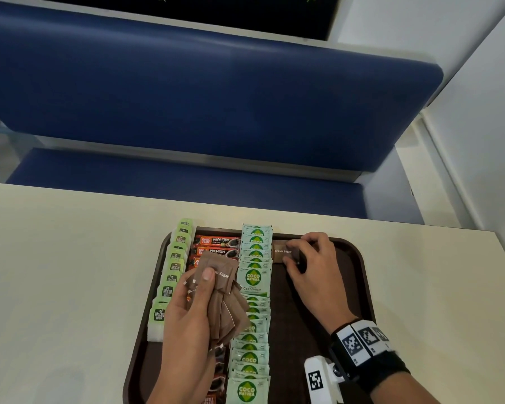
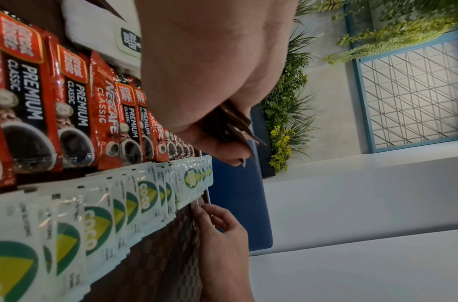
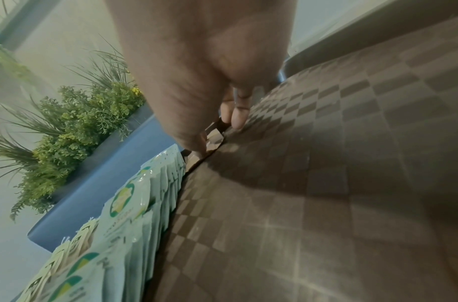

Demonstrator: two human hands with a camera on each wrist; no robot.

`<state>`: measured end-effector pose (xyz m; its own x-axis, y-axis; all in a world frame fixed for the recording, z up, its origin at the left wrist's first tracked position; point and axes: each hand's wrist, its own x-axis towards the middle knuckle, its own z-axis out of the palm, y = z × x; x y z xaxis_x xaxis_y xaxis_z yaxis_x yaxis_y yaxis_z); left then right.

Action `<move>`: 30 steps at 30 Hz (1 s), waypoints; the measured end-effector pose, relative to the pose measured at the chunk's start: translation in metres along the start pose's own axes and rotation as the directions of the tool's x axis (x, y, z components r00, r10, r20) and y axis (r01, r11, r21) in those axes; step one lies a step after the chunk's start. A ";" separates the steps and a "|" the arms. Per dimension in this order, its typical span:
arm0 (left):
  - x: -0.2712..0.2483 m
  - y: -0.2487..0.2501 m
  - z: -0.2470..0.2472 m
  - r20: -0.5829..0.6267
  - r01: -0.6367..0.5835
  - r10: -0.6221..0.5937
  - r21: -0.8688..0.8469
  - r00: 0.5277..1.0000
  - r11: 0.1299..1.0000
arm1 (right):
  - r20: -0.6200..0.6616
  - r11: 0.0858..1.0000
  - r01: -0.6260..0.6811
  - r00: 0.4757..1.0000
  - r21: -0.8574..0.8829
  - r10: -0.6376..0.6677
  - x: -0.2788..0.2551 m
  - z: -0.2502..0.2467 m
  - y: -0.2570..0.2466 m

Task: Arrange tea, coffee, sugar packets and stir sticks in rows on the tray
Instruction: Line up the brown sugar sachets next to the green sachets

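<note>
A dark brown tray (image 1: 359, 275) on the cream table holds a row of green tea bags (image 1: 174, 266), a row of red coffee sachets (image 1: 217, 243) and a row of pale green Coco Sugar packets (image 1: 255, 275). Above the coffee row my left hand (image 1: 199, 290) grips a fanned bunch of brown sugar packets (image 1: 231, 307), thumb on top. At the tray's far end my right hand (image 1: 299, 258) pinches a single brown sugar packet (image 1: 282, 252) lying beside the Coco Sugar row. The left wrist view shows the coffee sachets (image 2: 75, 114) and Coco Sugar packets (image 2: 124, 206) close up.
The right part of the tray floor (image 3: 326, 183) is bare checkered brown. A blue padded bench (image 1: 204, 91) runs beyond the table's far edge. Cream table surface (image 1: 56, 272) lies to the left and right of the tray. Green plants (image 3: 75, 122) stand behind the bench.
</note>
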<state>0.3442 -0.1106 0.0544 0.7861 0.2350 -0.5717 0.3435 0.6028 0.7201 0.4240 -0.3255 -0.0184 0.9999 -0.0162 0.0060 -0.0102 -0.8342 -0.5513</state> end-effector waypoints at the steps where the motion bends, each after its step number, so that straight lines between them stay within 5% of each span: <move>1: 0.000 0.000 -0.001 -0.002 0.003 -0.003 -0.002 1.000 1.000 | -0.001 1.000 -0.003 1.000 0.009 0.003 0.000 0.000 0.000; 19: 0.002 -0.001 0.005 0.009 -0.034 0.033 0.057 0.999 0.998 | 0.002 0.999 -0.037 0.999 0.024 0.037 0.000 -0.009 -0.003; 24: 0.001 0.001 0.009 0.024 -0.061 0.059 0.096 0.998 0.994 | -0.037 0.942 -0.052 0.997 0.331 0.068 -0.001 -0.029 -0.032; 27: -0.001 0.003 0.014 0.045 -0.089 0.084 0.119 0.995 0.989 | 0.142 0.805 -0.098 0.990 0.586 0.017 -0.006 -0.050 -0.065; 30: -0.002 0.003 0.019 0.065 -0.136 0.127 0.151 0.990 0.979 | 0.333 0.768 -0.150 0.939 0.623 -0.086 -0.014 -0.060 -0.092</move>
<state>0.3531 -0.1236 0.0647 0.8553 0.2594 -0.4485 0.3070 0.4434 0.8421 0.4099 -0.2818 0.0825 0.9445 0.2402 -0.2242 -0.1491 -0.2948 -0.9439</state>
